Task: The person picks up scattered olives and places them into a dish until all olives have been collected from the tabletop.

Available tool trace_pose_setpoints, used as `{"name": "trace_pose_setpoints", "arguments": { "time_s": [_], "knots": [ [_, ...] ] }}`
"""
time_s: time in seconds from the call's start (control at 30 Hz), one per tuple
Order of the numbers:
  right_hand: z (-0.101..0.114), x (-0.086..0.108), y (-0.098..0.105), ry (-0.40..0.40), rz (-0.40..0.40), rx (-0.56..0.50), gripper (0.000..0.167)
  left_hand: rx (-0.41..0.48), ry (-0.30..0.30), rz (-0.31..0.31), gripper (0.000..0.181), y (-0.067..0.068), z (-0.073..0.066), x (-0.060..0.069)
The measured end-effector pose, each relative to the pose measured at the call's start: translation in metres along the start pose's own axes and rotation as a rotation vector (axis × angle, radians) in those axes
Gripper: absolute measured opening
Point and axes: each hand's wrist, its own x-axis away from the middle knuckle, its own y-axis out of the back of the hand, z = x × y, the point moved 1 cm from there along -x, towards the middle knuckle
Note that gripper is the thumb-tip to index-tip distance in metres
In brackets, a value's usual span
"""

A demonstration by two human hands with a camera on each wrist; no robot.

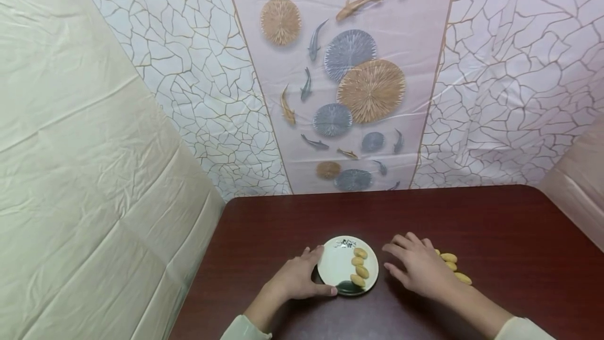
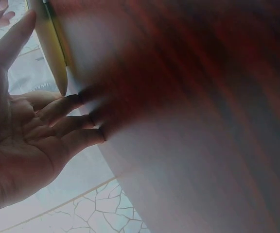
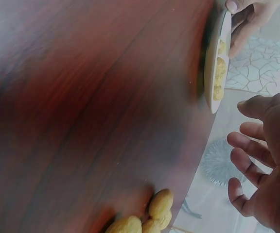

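A small white plate (image 1: 336, 267) with a blue floral print and a dark green patch lies on the table. Several oval, yellow-brown pieces (image 1: 362, 271) form a row on its right side; their exact kind is unclear. My left hand (image 1: 298, 276) rests against the plate's left rim, thumb and fingers spread apart. To the right of the plate, my right hand (image 1: 417, 267) hovers above the table with loosely bent fingers and nothing between them. Beyond its wrist lie more oval pieces (image 1: 450, 258), partly hidden by the hand in the head view.
The dark red-brown table (image 1: 278, 219) has a glossy top. Behind it hangs a patterned cloth (image 1: 302, 161) with fish and round motifs. A pale padded surface (image 1: 108, 182) rises along the left side.
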Motion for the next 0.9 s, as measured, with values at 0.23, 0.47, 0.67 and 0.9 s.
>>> {"name": "trace_pose_setpoints", "arguments": {
  "time_s": [0.23,0.47,0.67,0.9],
  "knots": [
    [-0.008,0.009,0.002,-0.008,-0.009,0.008,0.029,-0.004,0.000,0.000,0.118,0.001,0.000,0.000],
    [-0.017,0.019,0.004,-0.028,-0.004,0.034,0.030,-0.006,-0.001,0.000,0.117,0.001,-0.002,0.000],
    [-0.024,0.027,0.005,-0.054,0.000,0.043,0.030,-0.017,-0.004,-0.002,0.118,0.000,-0.001,0.000],
    [-0.031,0.032,0.005,-0.071,0.000,0.063,0.030,-0.009,-0.003,-0.007,0.118,0.001,-0.001,0.000]
  ]
}}
